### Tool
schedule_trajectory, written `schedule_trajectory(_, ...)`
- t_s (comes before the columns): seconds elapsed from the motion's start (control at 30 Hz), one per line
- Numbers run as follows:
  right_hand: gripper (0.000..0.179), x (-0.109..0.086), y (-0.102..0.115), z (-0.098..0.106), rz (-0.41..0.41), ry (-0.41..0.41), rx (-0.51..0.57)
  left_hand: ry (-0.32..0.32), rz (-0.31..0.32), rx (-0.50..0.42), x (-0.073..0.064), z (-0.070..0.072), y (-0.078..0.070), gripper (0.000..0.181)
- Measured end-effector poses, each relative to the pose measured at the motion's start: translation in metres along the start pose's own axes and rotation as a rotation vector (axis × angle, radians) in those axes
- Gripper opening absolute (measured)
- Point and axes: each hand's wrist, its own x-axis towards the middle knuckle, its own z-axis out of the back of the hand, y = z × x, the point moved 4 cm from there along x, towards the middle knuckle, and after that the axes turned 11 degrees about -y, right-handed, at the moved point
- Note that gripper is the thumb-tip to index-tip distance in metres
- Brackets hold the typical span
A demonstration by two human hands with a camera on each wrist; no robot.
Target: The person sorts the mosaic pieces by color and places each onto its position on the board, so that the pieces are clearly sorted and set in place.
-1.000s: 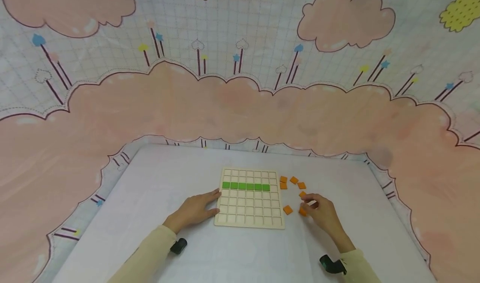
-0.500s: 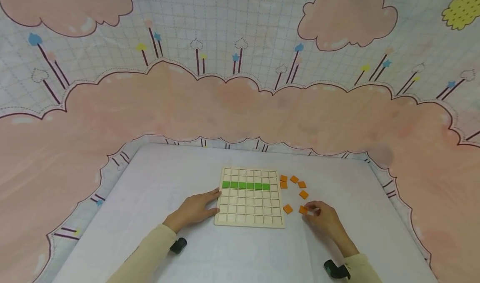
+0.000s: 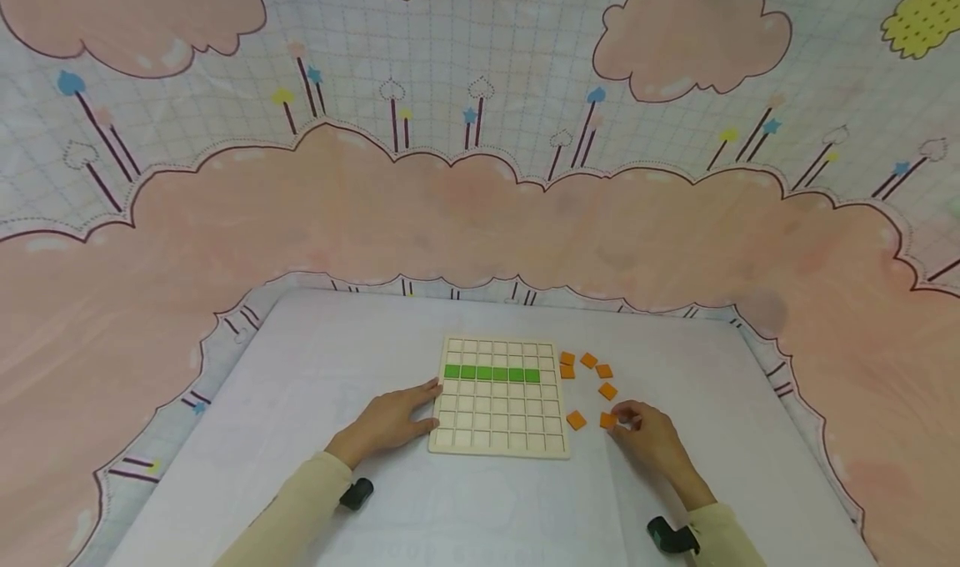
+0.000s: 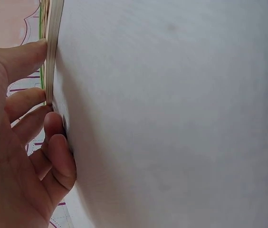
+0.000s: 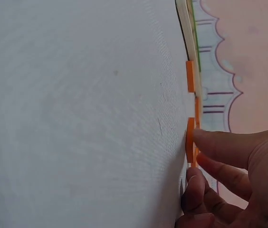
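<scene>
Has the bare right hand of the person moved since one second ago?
Yes, slightly: judged against the square pale wooden grid board in the head view, the right hand has shifted rightward, away from it.

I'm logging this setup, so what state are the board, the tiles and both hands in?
Board: flat, mostly unfilled.
Green tiles: six in one row, its rightmost cell bare.
Loose orange tiles: six, scattered right of the board.
Seventh orange tile: at the right hand's fingertips.
Right hand: thumb and finger curled to that tile's edge.
Left hand: touching the board's left edge.
</scene>
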Motion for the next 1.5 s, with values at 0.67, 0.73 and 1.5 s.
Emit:
schedule_trajectory(0.67, 0.02, 0.001, -0.003, -0.001, 0.025, -0.012, 0.054, -0.016, -0.004, 0.004, -0.002, -0.002, 0.0, 0.061)
schedule_trajectory(0.73, 0.018, 0.001, -0.002, -0.001, 0.027, -0.02, 0.054, -0.016, -0.001, 0.005, -0.003, -0.001, -0.001, 0.061)
schedule_trajectory(1.5, 0.015, 0.011, 0.034, 0.0, 0.01, -0.03, 0.174, -0.012, -0.004, 0.009, 0.0, 0.0, -0.001, 0.062)
